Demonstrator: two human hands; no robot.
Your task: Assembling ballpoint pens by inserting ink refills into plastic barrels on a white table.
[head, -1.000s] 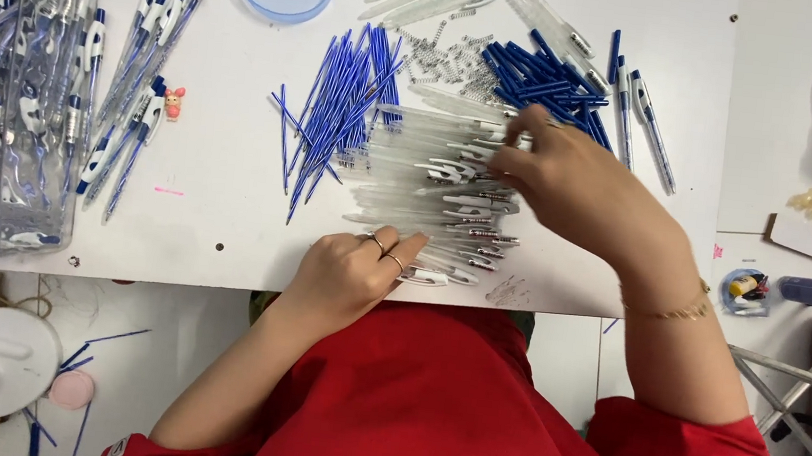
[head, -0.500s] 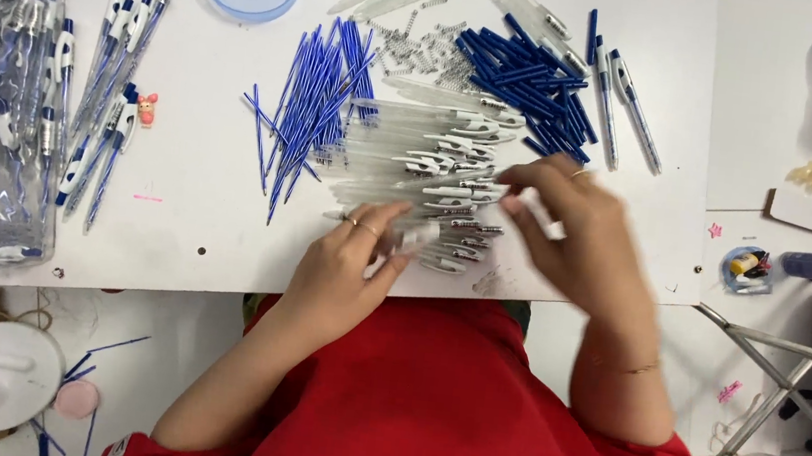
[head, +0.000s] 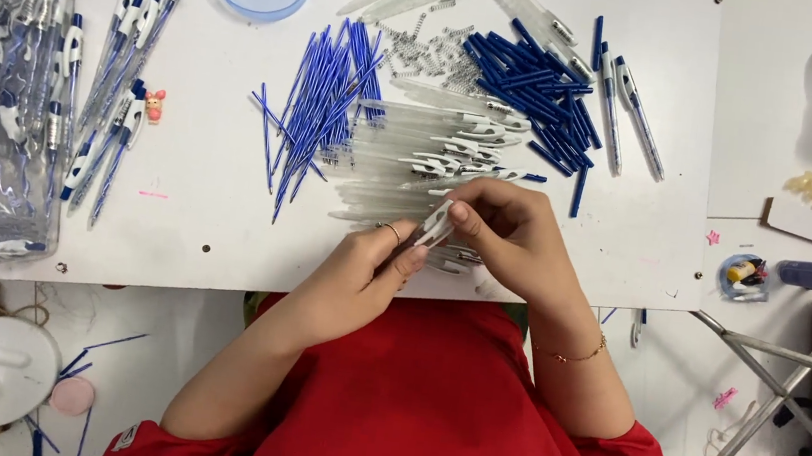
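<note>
Clear plastic pen barrel [head: 437, 223], slim and glossy, long axis slanting up-right, pinched between both sets of fingertips. Left hand [head: 361, 269] gripping the lower end, right hand [head: 511, 234] closed round the upper. Just beyond the fingers, a heap of clear barrels [head: 413, 163]; farther out, thin blue refills [head: 319, 98], tiny metal springs [head: 429, 55].

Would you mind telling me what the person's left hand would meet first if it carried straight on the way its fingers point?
Probably the clear pen piece both hands hold, then the right hand; beyond lies the pile of clear pen barrels, though depth is unclear.
</note>
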